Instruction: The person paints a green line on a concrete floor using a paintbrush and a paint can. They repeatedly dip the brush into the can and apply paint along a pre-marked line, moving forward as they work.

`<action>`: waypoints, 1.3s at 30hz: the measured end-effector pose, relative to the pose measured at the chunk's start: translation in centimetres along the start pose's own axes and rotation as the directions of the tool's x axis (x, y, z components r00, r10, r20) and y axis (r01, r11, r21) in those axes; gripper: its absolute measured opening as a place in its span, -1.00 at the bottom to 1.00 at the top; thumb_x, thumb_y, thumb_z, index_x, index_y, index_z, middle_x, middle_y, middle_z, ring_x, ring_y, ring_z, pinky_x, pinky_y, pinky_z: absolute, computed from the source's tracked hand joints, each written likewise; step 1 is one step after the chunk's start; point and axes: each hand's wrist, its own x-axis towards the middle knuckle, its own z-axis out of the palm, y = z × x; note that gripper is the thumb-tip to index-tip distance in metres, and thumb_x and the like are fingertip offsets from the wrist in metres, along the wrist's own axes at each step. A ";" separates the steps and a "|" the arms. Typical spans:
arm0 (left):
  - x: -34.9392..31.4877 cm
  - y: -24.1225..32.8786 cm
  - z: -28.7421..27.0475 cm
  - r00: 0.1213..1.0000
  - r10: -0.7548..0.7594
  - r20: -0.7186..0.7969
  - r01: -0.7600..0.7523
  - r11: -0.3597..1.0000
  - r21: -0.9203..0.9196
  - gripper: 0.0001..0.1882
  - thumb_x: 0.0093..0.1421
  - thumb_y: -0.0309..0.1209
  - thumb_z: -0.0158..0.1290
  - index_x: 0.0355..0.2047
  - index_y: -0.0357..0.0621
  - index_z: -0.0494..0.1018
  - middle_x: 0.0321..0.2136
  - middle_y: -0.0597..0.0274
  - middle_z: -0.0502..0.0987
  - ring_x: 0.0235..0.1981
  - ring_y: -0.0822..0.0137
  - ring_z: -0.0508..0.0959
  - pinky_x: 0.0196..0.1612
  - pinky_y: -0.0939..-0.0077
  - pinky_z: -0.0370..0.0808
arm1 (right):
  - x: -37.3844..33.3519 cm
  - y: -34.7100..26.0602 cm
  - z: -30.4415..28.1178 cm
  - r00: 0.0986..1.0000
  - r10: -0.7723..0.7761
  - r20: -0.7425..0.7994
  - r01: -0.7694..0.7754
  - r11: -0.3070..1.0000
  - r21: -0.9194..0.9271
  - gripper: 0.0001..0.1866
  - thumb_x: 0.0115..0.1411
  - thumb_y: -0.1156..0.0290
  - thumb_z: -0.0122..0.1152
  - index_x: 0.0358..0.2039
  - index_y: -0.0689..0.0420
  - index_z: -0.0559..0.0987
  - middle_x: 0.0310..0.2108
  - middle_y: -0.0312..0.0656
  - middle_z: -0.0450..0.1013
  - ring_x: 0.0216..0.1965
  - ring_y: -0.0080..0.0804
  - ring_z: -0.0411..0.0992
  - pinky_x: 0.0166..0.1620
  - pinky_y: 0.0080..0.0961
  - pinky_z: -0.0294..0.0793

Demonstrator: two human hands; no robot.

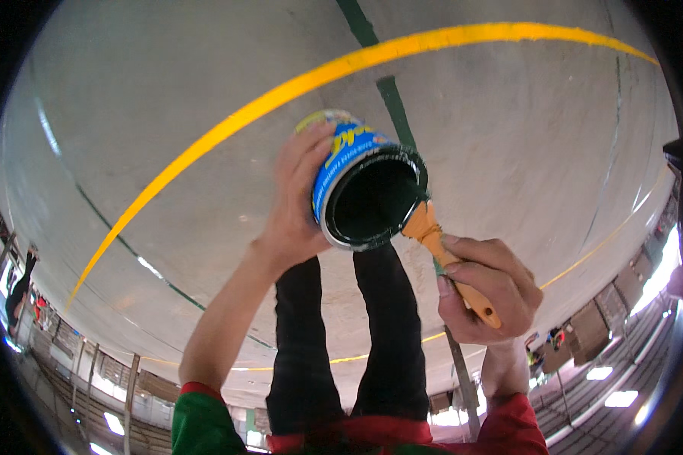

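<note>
A blue paint can [345, 155] with a yellow design hangs tilted in front of me, its mouth facing me. My left hand [296, 193] is closed around its side. Dark green paint coats the can's inside and rim. Between the thumb and fingers of my right hand [489, 288] is a paintbrush [432, 233] with a wooden handle. The brush's bristles reach over the right edge of the can's mouth and look dark with paint; their tips blend into the dark inside.
A broad yellow line [281, 91] curves over the grey concrete floor [205, 68]. A dark green stripe [395, 110] runs beyond the can, broken at the yellow line. Posts [131, 383] and boards stand along the edges. At the far left is a person in dark clothing [19, 292].
</note>
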 end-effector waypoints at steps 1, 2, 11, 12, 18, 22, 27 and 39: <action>-0.2 -3.2 2.1 1.000 0.031 0.001 -0.031 1.000 0.004 0.28 -0.21 -0.19 0.63 0.45 0.06 0.07 0.42 0.00 0.19 0.45 -0.09 0.19 0.49 -0.07 0.11 | -0.8 3.0 1.5 1.000 0.010 -0.002 -0.010 1.000 -0.007 -0.78 0.00 0.58 0.41 -0.30 0.25 0.58 -0.23 0.15 0.64 -0.40 -0.20 0.67 -0.37 -0.50 0.64; -0.5 -6.0 4.0 0.998 0.055 0.002 -0.055 0.998 0.013 0.19 -0.12 -0.20 0.59 0.43 0.05 0.09 0.40 -0.01 0.24 0.43 -0.10 0.22 0.47 -0.12 0.11 | -1.7 5.7 2.9 1.000 0.011 -0.005 -0.011 1.000 -0.008 -0.79 0.01 0.57 0.40 -0.31 0.25 0.58 -0.23 0.15 0.64 -0.40 -0.21 0.67 -0.37 -0.50 0.64; -1.7 -23.0 12.8 0.987 0.031 0.158 -0.044 0.995 0.084 0.21 -0.17 -0.26 0.60 0.42 0.05 0.09 0.40 0.01 0.22 0.44 -0.06 0.22 0.47 -0.16 0.09 | -5.4 23.2 11.9 0.979 0.166 -0.116 -0.164 0.986 0.025 -0.75 -0.15 0.60 0.42 -0.38 0.19 0.61 -0.30 0.06 0.67 -0.46 -0.33 0.65 -0.42 -0.50 0.62; -1.6 -23.8 12.9 0.983 0.026 0.181 -0.045 0.994 0.100 0.21 -0.16 -0.27 0.60 0.42 0.04 0.08 0.41 0.00 0.21 0.44 -0.06 0.22 0.48 -0.16 0.09 | -5.5 24.2 11.9 0.983 0.139 -0.120 -0.133 0.990 0.052 -0.75 -0.15 0.60 0.42 -0.38 0.20 0.61 -0.31 0.08 0.67 -0.47 -0.31 0.64 -0.42 -0.49 0.62; 0.3 -26.3 12.3 0.973 0.105 0.207 -0.127 0.987 0.097 0.27 -0.18 -0.27 0.61 0.45 0.03 0.03 0.42 -0.02 0.19 0.45 -0.09 0.19 0.48 -0.13 0.08 | -4.7 26.6 12.7 0.970 0.050 -0.238 0.018 0.961 0.276 -0.78 -0.10 0.60 0.41 -0.36 0.23 0.63 -0.31 0.15 0.66 -0.46 -0.26 0.63 -0.39 -0.44 0.59; 0.2 -26.6 11.7 0.962 0.162 0.222 -0.191 0.975 0.116 0.28 -0.19 -0.26 0.61 0.45 0.04 0.02 0.42 -0.03 0.19 0.45 -0.11 0.19 0.47 -0.12 0.09 | -4.9 27.2 14.8 0.982 0.112 -0.151 -0.093 0.988 0.124 -0.77 -0.07 0.59 0.41 -0.32 0.19 0.64 -0.23 0.06 0.67 -0.35 -0.29 0.64 -0.28 -0.47 0.60; -2.0 -26.4 11.1 0.980 0.108 0.165 -0.127 0.986 0.109 0.28 -0.21 -0.28 0.62 0.45 0.03 0.03 0.41 -0.03 0.20 0.44 -0.13 0.19 0.48 -0.09 0.09 | -7.4 26.9 15.0 0.964 0.197 -0.180 -0.157 0.964 0.215 -0.76 -0.04 0.60 0.39 -0.29 0.20 0.63 -0.22 0.05 0.67 -0.33 -0.35 0.63 -0.24 -0.47 0.59; -5.5 -26.9 7.4 0.992 -0.071 0.108 0.056 0.989 0.133 0.32 -0.25 -0.29 0.64 0.45 -0.06 0.03 0.41 -0.08 0.19 0.43 -0.12 0.22 0.49 -0.01 0.14 | -8.6 34.4 18.6 0.719 0.414 -0.558 0.035 0.780 0.624 -0.73 0.18 0.57 0.31 -0.10 0.38 0.61 -0.08 0.23 0.56 -0.32 -0.21 0.62 -0.31 -0.36 0.68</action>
